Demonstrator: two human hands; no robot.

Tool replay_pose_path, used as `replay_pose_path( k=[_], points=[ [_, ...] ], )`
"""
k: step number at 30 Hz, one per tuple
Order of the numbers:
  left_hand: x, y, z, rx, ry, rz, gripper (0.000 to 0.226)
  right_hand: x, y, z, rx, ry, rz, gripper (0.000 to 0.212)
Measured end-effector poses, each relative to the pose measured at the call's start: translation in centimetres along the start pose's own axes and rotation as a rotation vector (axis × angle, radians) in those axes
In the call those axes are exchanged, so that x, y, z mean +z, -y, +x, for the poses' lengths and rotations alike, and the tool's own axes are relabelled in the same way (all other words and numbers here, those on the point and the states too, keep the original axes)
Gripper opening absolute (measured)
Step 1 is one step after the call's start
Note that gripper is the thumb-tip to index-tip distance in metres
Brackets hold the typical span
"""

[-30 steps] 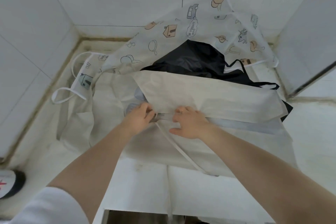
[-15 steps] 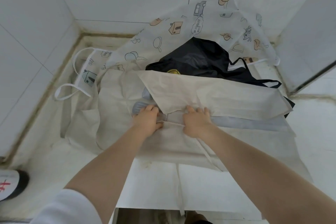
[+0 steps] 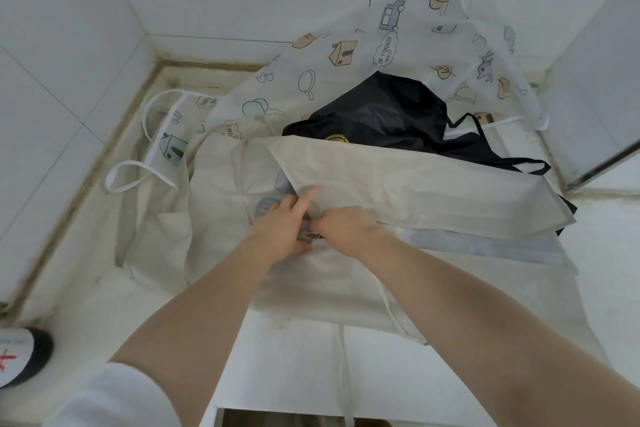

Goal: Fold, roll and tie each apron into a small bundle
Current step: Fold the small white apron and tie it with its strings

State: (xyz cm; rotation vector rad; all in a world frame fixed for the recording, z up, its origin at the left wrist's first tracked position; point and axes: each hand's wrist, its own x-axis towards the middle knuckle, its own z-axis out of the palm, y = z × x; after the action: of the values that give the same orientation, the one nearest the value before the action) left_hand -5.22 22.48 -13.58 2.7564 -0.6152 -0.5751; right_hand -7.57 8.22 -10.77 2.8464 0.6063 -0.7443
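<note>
Beige apron (image 3: 398, 180) fold pinched by both hands: left (image 3: 282, 227), right (image 3: 346, 227).

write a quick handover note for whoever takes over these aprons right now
Left hand: grips the folded edge of the plain beige cloth apron, one finger pointing out.
Right hand: fingers curled on the same edge, beside the left.
White cartoon-print apron and black apron lie unfolded behind it on the white counter.
Done: beige apron partly folded.
Left: finish folding, roll, tie; then the other two.
</note>
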Motion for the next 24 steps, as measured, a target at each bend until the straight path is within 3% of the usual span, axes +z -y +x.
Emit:
replay_pose_path(
  k=[1, 4, 8, 12, 16, 19, 21, 24],
  points=[
    [-0.1, -0.2, 0.2, 0.013, 0.02, 0.072, 0.089, -0.1, 0.0, 0.1, 0.022, -0.005, -0.005, 0.036],
    [-0.5, -0.7, 0.9, 0.006, 0.056, 0.27, 0.077, 0.0, -0.4, -0.3, 0.094, -0.087, 0.142, 0.034],
    [-0.8, -1.1, 1.4, -0.031, 0.127, 0.329, 0.075, -0.7, -3.2, -0.9, 0.334, -0.374, 0.662, 0.004],
    [-1.2, -1.2, 1.6, -0.04, 0.154, 0.313, 0.079, -2.4, -6.9, -2.4, 0.466, -0.529, 1.309, 0.024],
    [-1.7, -1.9, 1.8, -0.049, 0.186, 0.347, 0.08, -4.8, -10.2, -4.2, 0.577, -0.654, 1.311, 0.035],
    [-2.2, -3.6, 1.9, 0.008, 0.081, 0.476, 0.063, -6.5, -11.6, -4.0, 0.679, -0.567, 1.471, 0.029],
    [-2.4, -4.7, 2.4, 0.06, 0.013, 0.442, 0.053, -7.9, -11.6, -3.7, 0.732, -0.455, 1.676, 0.025],
    [-2.0, -5.4, 3.3, 0.114, 0.015, 0.269, 0.046, -9.3, -11.2, -2.5, 0.591, -0.419, 1.99, 0.023]
  ],
)
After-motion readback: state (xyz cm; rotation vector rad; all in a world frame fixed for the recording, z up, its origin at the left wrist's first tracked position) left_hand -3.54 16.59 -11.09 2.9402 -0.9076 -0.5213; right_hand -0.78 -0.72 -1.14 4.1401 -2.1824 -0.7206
